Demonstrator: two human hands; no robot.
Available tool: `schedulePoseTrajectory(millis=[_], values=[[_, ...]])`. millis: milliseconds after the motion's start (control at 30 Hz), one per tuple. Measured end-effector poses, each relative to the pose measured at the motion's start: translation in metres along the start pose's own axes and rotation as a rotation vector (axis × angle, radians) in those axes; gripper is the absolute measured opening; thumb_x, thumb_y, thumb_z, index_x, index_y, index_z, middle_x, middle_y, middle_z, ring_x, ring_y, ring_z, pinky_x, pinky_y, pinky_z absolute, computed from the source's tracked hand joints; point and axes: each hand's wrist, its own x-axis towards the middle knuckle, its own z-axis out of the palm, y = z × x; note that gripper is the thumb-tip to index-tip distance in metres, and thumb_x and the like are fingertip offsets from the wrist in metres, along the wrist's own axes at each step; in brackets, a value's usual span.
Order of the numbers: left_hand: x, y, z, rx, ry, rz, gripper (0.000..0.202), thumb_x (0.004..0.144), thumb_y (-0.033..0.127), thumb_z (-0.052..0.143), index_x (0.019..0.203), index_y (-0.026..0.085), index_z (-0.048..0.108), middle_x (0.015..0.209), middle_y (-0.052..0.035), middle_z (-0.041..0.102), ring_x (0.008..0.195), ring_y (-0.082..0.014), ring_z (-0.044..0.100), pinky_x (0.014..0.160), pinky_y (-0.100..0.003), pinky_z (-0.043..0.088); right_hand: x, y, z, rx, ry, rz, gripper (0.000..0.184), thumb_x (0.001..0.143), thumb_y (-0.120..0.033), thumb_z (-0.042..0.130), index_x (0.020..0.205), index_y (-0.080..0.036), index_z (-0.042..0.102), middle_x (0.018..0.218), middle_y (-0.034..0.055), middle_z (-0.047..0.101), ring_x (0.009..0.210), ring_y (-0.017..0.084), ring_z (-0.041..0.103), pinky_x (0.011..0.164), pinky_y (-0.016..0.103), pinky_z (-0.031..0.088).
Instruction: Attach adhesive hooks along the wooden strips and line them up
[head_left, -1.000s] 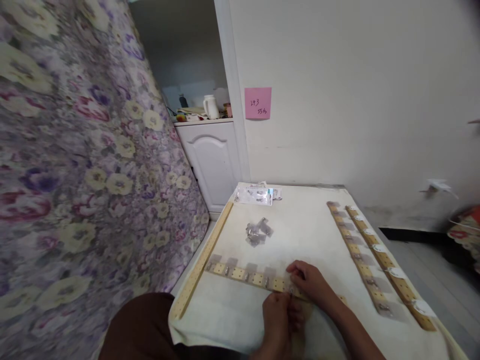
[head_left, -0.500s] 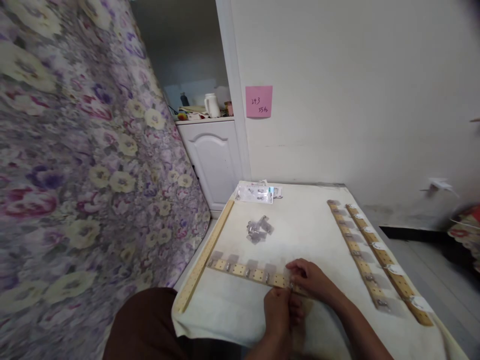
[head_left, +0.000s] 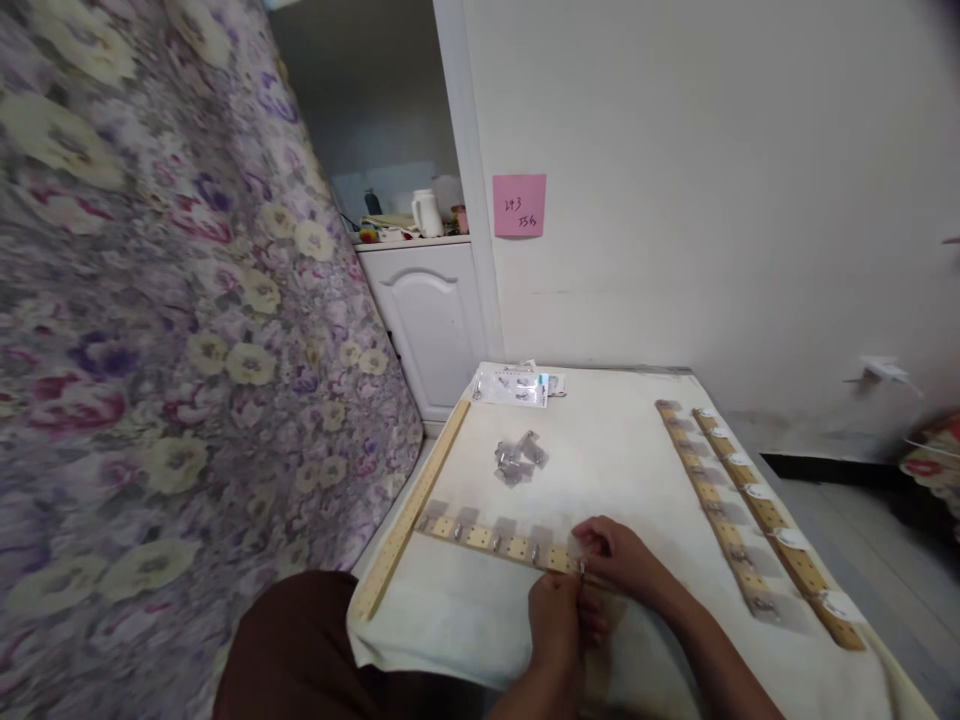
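Near the table's front edge lies a perforated wooden strip (head_left: 480, 537), with several small metal fittings and grey clear plastic tabs along it. My left hand (head_left: 555, 610) is closed at the strip's near edge, fingertips pressed beside a small metal fitting (head_left: 582, 567). Whatever it pinches is hidden. Curled over the strip from the right, my right hand (head_left: 619, 555) has its fingers closed by the same fitting, and what they hold is largely covered. The strip's right end runs under this hand.
A plain perforated wooden strip (head_left: 416, 500) lies along the table's left edge. A pile of small plastic-wrapped metal fittings (head_left: 519, 460) is mid-table. Printed packaging (head_left: 512, 386) lies at the back. Two strips with fittings, an inner one (head_left: 712, 505) and an outer one (head_left: 772, 520), lie right.
The view has shifted very slightly. Both hands stay at the same fitting on the strip, with barely any finger movement.
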Motion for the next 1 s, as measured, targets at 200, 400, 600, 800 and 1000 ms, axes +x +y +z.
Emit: schedulePoseTrajectory(millis=[200,400,600,800,1000], values=[[0.001,-0.001,-0.001,0.019,-0.028,0.011,0.015,0.078,0.026,0.046,0.067,0.017,0.048,0.046,0.002,0.055,0.032,-0.0089,0.048,0.033,-0.019,0.03,0.001,0.001,0.001,0.032,-0.001,0.018,0.036,0.059,-0.014,0.057,0.094,-0.014,0.062,0.082,0.0034,0.062,0.068,0.014,0.056,0.066,0.026,0.046],[0.006,-0.006,-0.003,0.025,-0.055,0.022,0.016,0.079,0.029,0.045,0.069,0.017,0.049,0.047,0.0019,0.055,0.033,-0.0091,0.048,0.034,-0.019,0.031,0.005,0.005,0.004,0.093,0.002,0.08,0.034,0.056,-0.012,0.059,0.091,-0.015,0.063,0.077,0.0015,0.061,0.066,0.013,0.055,0.063,0.025,0.044],[0.009,-0.005,-0.003,0.038,-0.062,-0.01,0.013,0.078,0.028,0.044,0.07,0.018,0.049,0.046,0.0015,0.056,0.031,-0.0105,0.049,0.032,-0.02,0.029,0.007,0.01,0.004,0.13,-0.024,0.088,0.035,0.055,-0.011,0.058,0.089,-0.015,0.062,0.078,0.001,0.06,0.064,0.013,0.053,0.06,0.025,0.042],[0.004,0.0,-0.002,0.052,-0.053,0.001,0.012,0.077,0.023,0.043,0.069,0.016,0.049,0.043,0.0021,0.053,0.03,-0.0098,0.047,0.032,-0.019,0.029,0.007,0.009,0.004,0.156,-0.042,0.074,0.035,0.054,-0.011,0.059,0.089,-0.015,0.061,0.079,0.0004,0.059,0.063,0.012,0.053,0.059,0.024,0.042],[-0.006,0.003,-0.006,0.009,-0.1,0.035,0.015,0.08,0.024,0.037,0.07,0.018,0.046,0.044,0.0025,0.054,0.033,-0.0093,0.049,0.036,-0.019,0.032,-0.002,0.005,-0.007,0.209,-0.025,0.009,0.038,0.062,-0.02,0.062,0.099,-0.017,0.059,0.086,0.0026,0.06,0.076,0.015,0.056,0.07,0.027,0.046]])
